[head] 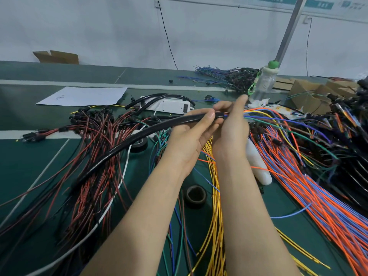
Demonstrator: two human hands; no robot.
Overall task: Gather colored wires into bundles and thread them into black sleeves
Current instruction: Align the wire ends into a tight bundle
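My left hand (189, 134) grips the glossy black sleeve (127, 144); my right hand (231, 124) pinches the colored wires (264, 114) fanning from its mouth.

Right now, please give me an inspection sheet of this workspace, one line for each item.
Surface: green table, mostly covered.
Job's things: black sleeve with a bundle of colored wires entering its end.
Clutter: paper sheet, bottle, tape roll, cardboard boxes.
Hands: left hand grips the sleeve end; right hand pinches the wires.
Cables: red-black harnesses, yellow wires, orange-blue wires.
Surroundings: white wall, metal pole.
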